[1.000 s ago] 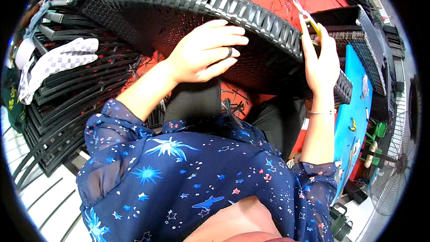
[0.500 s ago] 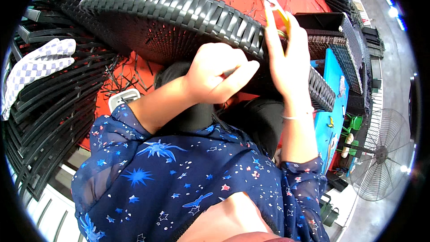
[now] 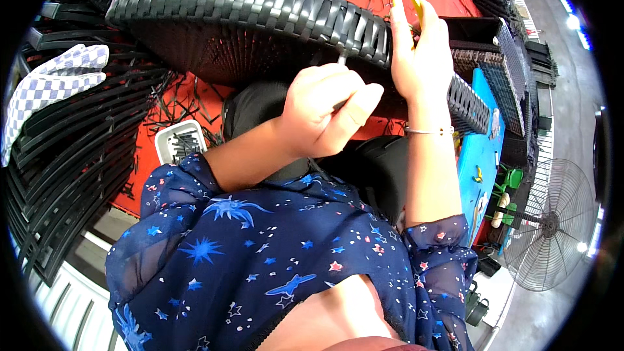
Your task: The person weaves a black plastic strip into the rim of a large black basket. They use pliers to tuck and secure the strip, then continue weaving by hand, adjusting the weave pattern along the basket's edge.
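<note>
A black woven rattan-like piece (image 3: pixel 260 6) with a thick wrapped rim arches across my lap. My left hand (image 3: pixel 325 110) is closed in a fist around a thin metal-shafted tool (image 3: pixel 342 58). Its tip meets the underside of the woven rim, and the fist hides its handle. At the right end of the rim is my right hand (image 3: pixel 422 58), fingers pointing up and curled round yellow-handled snips (image 3: pixel 411 0). The metal jaws of the snips point away from me. My right fingers lie beside the wrapped strips; whether they press on them I cannot tell.
A white tray (image 3: pixel 159 140) of short black pieces sits on the red floor covering (image 3: pixel 188 104) among strip scraps. Black curved frames (image 3: pixel 78 136) are stacked at left, under a checkered glove (image 3: pixel 55 81). To the right are a blue board (image 3: pixel 478 143) and a fan (image 3: pixel 550 224).
My left fist has shifted slightly right and down, and the tool's metal shaft now shows against the rim. My right hand and the snips have moved up slightly.
</note>
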`<state>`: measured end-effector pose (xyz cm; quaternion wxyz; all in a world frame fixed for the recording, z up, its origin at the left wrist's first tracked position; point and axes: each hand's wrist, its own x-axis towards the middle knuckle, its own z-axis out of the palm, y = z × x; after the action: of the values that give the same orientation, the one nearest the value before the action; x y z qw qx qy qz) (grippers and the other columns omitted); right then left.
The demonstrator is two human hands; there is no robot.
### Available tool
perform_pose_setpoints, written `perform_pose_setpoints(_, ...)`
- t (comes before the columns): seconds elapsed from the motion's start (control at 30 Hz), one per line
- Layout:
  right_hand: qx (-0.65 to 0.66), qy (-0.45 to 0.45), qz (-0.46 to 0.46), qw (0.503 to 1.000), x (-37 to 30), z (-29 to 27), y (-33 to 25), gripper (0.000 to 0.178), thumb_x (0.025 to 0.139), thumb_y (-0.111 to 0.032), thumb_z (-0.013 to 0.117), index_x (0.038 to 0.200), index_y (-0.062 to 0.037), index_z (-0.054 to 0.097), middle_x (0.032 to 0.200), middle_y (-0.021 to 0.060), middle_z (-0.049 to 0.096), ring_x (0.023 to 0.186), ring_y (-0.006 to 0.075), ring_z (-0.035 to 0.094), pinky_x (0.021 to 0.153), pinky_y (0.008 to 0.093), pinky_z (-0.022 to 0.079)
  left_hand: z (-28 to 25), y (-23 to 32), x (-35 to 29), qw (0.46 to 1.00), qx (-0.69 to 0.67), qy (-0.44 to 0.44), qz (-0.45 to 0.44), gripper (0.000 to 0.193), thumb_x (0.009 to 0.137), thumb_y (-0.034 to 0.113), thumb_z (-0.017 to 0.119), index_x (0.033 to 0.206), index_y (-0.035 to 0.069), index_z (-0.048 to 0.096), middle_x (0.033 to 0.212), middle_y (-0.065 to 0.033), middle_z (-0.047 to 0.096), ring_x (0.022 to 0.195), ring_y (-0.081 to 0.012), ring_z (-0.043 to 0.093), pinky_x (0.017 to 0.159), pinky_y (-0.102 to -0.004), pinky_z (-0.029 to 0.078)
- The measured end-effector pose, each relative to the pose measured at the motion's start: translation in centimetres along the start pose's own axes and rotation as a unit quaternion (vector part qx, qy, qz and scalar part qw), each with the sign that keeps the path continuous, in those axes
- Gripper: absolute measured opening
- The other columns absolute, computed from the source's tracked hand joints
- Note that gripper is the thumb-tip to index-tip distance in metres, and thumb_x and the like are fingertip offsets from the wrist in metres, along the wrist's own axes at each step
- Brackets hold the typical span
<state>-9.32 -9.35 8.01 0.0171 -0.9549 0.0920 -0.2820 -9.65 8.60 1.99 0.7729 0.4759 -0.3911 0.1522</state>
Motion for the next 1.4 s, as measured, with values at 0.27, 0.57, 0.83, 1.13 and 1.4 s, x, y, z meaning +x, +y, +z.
perform_pose_setpoints(0.27, -0.007, 0.005, 0.004, 1.000, 0.2, 0.3, 0.5, 0.057, 0.100, -0.049, 0.060, 0.136, -0.0047, 0.058, 0.107, 0.0176, 0.064, 0.098, 0.0335, 0.064, 0.087, 0.0419, 0.052, 0.5, -1.2, -0.5, 0.989, 0.099, -0.066, 0.090, 0.027, 0.083, 0.007, 0.076, 0.065, 0.006, 0.057, 0.058, -0.0072, 0.051, 0.051, -0.0269, 0.047, 0.054, -0.0397, 0.038)
perform_pose_setpoints(0.57, 0.036, -0.006, -0.019, 0.999, 0.3, 1.7, 0.4, 0.068, 0.094, -0.054, 0.066, 0.135, -0.0003, 0.058, 0.112, 0.0253, 0.066, 0.101, 0.0407, 0.068, 0.086, 0.0468, 0.055, -0.8, -5.4, -2.9, 0.958, 0.185, -0.147, 0.162, 0.027, 0.080, 0.004, 0.076, 0.065, 0.009, 0.053, 0.068, -0.0052, 0.057, 0.062, -0.0239, 0.057, 0.072, -0.0393, 0.048)
perform_pose_setpoints(0.83, 0.032, 0.002, -0.056, 0.998, 0.8, 3.4, 0.7, 0.070, 0.094, -0.060, 0.060, 0.133, -0.0020, 0.059, 0.114, 0.0255, 0.066, 0.106, 0.0408, 0.067, 0.091, 0.0471, 0.053, -3.3, -3.3, -4.6, 0.957, 0.260, -0.119, 0.051, 0.027, 0.073, 0.003, 0.080, 0.069, 0.011, 0.054, 0.078, -0.0056, 0.069, 0.079, -0.0233, 0.071, 0.090, -0.0431, 0.054)
perform_pose_setpoints(1.13, 0.044, -0.022, -0.016, 0.999, 1.9, 5.1, -0.7, 0.076, 0.094, -0.066, 0.056, 0.139, -0.0052, 0.057, 0.123, 0.0246, 0.065, 0.112, 0.0400, 0.066, 0.096, 0.0471, 0.052, -3.3, -2.1, -4.8, 0.942, 0.211, -0.030, -0.259, 0.029, 0.101, 0.010, 0.064, 0.125, -0.005, 0.056, 0.112, -0.0171, 0.074, 0.074, -0.0130, 0.072, 0.069, -0.0280, 0.059)
perform_pose_setpoints(1.4, 0.043, -0.024, -0.013, 0.999, 2.4, 5.9, -1.0, 0.077, 0.094, -0.067, 0.054, 0.140, -0.0055, 0.057, 0.125, 0.0246, 0.064, 0.114, 0.0404, 0.066, 0.096, 0.0476, 0.053, -3.2, -4.7, -3.4, 0.900, 0.128, 0.048, -0.414, 0.034, 0.098, 0.029, 0.073, 0.112, -0.002, 0.068, 0.088, -0.0048, 0.071, 0.056, -0.0084, 0.059, 0.054, -0.0233, 0.049)
